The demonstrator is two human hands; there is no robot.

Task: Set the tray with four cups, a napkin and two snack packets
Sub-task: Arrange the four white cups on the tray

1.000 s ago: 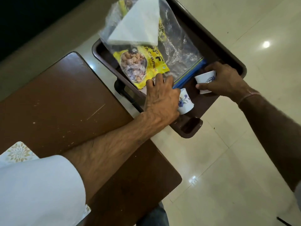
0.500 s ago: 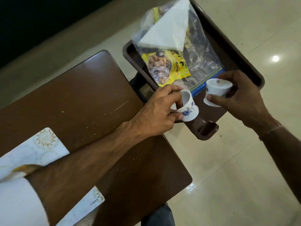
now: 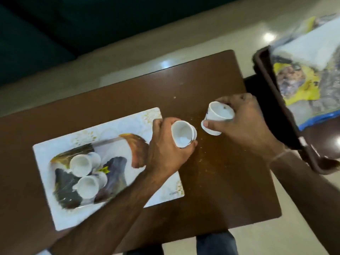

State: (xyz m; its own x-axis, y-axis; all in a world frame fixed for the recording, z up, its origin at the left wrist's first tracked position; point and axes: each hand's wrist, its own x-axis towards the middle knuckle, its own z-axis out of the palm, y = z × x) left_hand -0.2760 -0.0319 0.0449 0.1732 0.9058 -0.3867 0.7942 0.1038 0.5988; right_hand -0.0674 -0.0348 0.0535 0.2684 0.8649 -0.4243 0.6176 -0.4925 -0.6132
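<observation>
My left hand (image 3: 165, 150) grips a small white cup (image 3: 182, 133) above the right end of the white patterned tray (image 3: 128, 124). My right hand (image 3: 244, 124) holds a second white cup (image 3: 219, 116) with a blue print over the bare tabletop, to the right of the first. Two more white cups (image 3: 81, 164) (image 3: 88, 184) stand together on the tray's left part. At the right edge, a dark brown tray (image 3: 270, 80) carries a folded white napkin (image 3: 312, 46) lying on a yellow snack packet (image 3: 301, 85) and a clear plastic bag (image 3: 316, 107).
The dark wooden table (image 3: 211, 181) bears the white tray; crumbs are scattered on its right half. Glossy cream floor tiles (image 3: 128, 57) surround it. My knee in blue jeans (image 3: 215, 243) shows below the table's near edge.
Both hands lifted a cup each out of the brown tray and carried them left over the wooden table. The view swung left, revealing the white tray with two cups.
</observation>
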